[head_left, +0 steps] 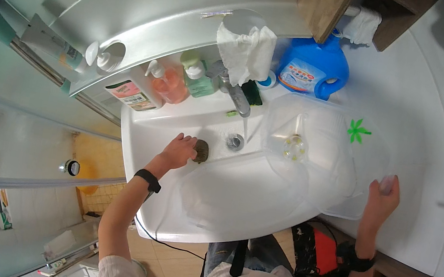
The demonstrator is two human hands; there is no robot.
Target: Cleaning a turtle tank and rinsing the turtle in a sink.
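My left hand [178,151] reaches into the white washbasin [153,224], its fingers closed on a small dark turtle [202,151] low over the basin floor, left of the drain [235,141]. A thin stream of water falls from the metal faucet [238,99]. A clear plastic turtle tank [332,171] lies across the basin's right side, with a green plastic palm top [357,131] and a round yellow-dotted piece [294,147] in it. Beyond the tank's right edge, my right hand [382,200] pinches a small clear thing, too blurred to name.
Along the basin's back stand a white bottle [134,94], an orange pump bottle [171,86] and a green pump bottle [200,83]. A white cloth [246,51] hangs above the faucet. A blue detergent jug [314,68] stands behind the tank. A black cable [167,244] runs below the basin's front.
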